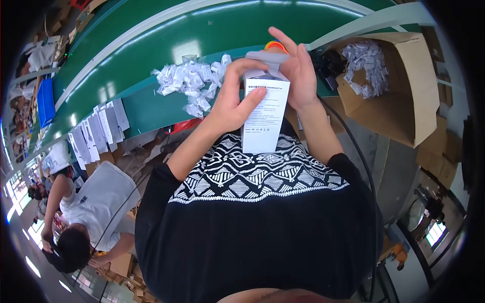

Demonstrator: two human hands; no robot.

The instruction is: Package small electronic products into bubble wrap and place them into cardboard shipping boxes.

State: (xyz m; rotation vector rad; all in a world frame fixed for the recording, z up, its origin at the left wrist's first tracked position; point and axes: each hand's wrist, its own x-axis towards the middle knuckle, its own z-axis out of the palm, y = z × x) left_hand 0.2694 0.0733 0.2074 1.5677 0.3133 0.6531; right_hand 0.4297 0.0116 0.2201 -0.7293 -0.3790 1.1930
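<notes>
Here, the left hand (pixel 233 101) was wrapped around the tall white box (pixel 263 113), thumb across its front | the right hand (pixel 299 76) held the box's top flap, fingers partly spread | the box stood upright near the chest, above the green belt (pixel 151 60) | small white packets (pixel 189 81) lay on the belt just beside it.

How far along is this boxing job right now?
Done: a row of flat white boxes lies on the green belt. In hand: left hand and right hand hold an upright white carton, top flap open. Left: a heap of small clear packets.
</notes>
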